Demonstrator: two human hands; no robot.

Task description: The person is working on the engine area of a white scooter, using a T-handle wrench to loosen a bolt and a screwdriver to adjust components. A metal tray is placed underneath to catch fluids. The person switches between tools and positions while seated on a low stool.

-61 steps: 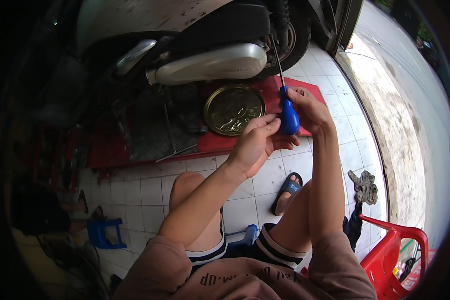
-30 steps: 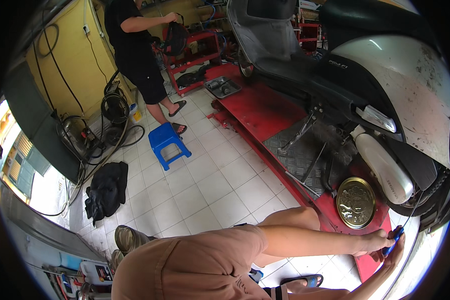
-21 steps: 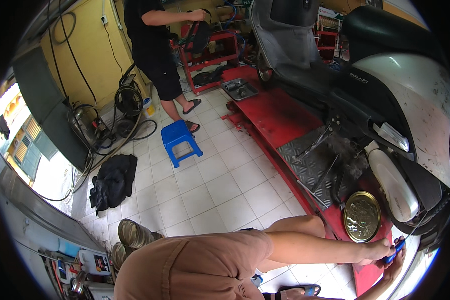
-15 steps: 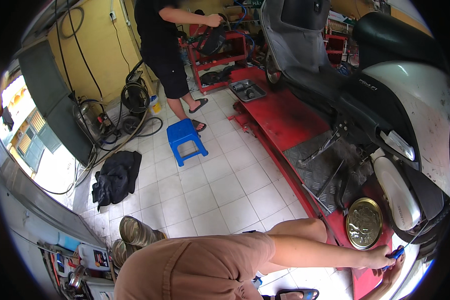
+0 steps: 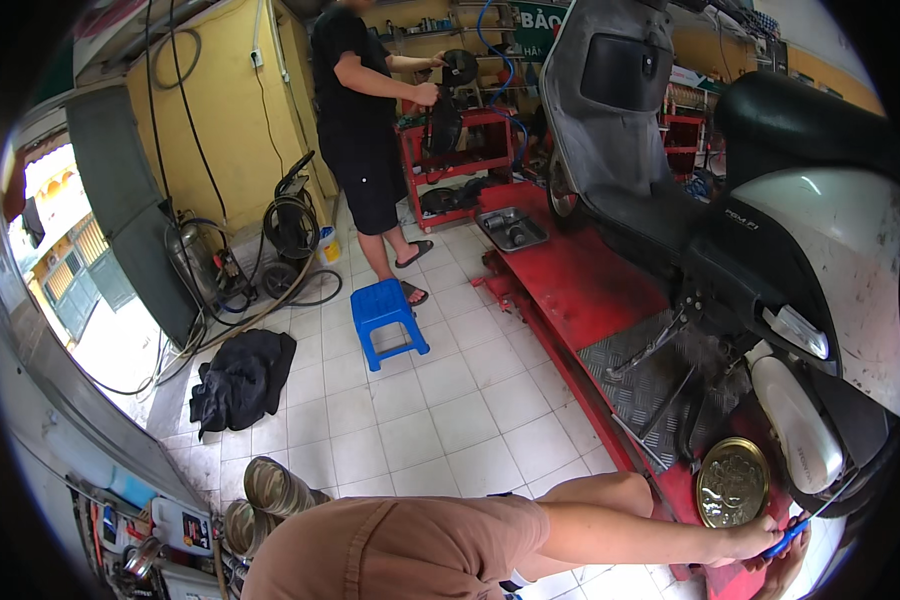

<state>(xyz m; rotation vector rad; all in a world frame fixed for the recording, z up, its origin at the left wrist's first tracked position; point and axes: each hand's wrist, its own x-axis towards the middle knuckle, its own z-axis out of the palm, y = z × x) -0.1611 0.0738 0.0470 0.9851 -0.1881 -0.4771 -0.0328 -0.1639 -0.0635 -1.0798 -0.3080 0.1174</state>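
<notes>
My left hand [image 5: 752, 540] is at the end of a stretched-out arm on the lower right, its fingers closed on the blue handle of what looks like a screwdriver [image 5: 785, 540]. Just below and beside it, my right hand [image 5: 788, 568] closes around the same handle, its fingers partly hidden. The thin metal shaft slants up toward the rear wheel of a scooter [image 5: 815, 250]; its tip cannot be made out. Close to my left hand, a round gold-coloured embossed tray [image 5: 733, 483] lies on the red lift platform [image 5: 560, 260].
A blue plastic stool [image 5: 382, 308] stands on the tiled floor. Beyond it a co-worker [image 5: 360, 130] handles dark round parts by a red tool cart [image 5: 485, 145]. Black cloth [image 5: 243, 375], a hose-reel machine [image 5: 292, 225] and a metal tray [image 5: 513, 229] with parts are also around.
The whole view has shifted, with the scene sitting lower. Both my hands stay at the blue handle, which is now tilted differently. The co-worker has raised a dark round part.
</notes>
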